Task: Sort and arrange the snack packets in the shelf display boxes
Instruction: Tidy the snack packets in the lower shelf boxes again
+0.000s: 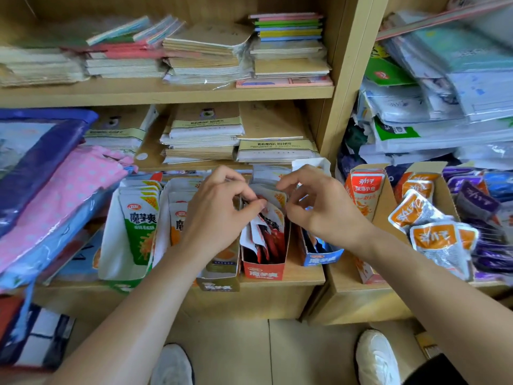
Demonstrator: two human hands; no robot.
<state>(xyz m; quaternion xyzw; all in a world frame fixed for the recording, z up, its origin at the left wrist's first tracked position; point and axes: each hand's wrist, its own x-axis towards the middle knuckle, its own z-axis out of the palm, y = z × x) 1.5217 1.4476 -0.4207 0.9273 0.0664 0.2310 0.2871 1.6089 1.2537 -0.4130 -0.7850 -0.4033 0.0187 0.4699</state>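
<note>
The characters 魔芋爽 are printed in white on the front lip of the red display box (263, 270), which stands on the near wooden shelf (305, 273). They appear again on the brown display box (219, 286) to its left and the blue display box (323, 258) to its right. Further left, upright green packets (138, 226) carry the same three characters in green under a small red oval logo, with a yellow corner flash reading 20%. Right of the blue one, a tall orange box (364, 195) reads 劲仔 and 深海小鱼. The loose orange packets (435, 237) beside it show 劲仔 upside down, and purple packets (477, 204) lie at the far right. Both hands meet over the red display box, where the red packets (268, 232) stand on edge. The left hand (219, 212) pinches the top of one packet between thumb and forefinger, the other fingers curled. The right hand (322, 209) hovers just beside it with fingers curled over the packet tops; whether they grip anything cannot be told. On the shelves above lie stacks of notebooks (205, 54), brown-covered and coloured, their print too small to read. A pink dotted bag (69, 187) slumps at the left. Below are pale floor tiles (249, 343) and two white shoes (173, 365).
</note>
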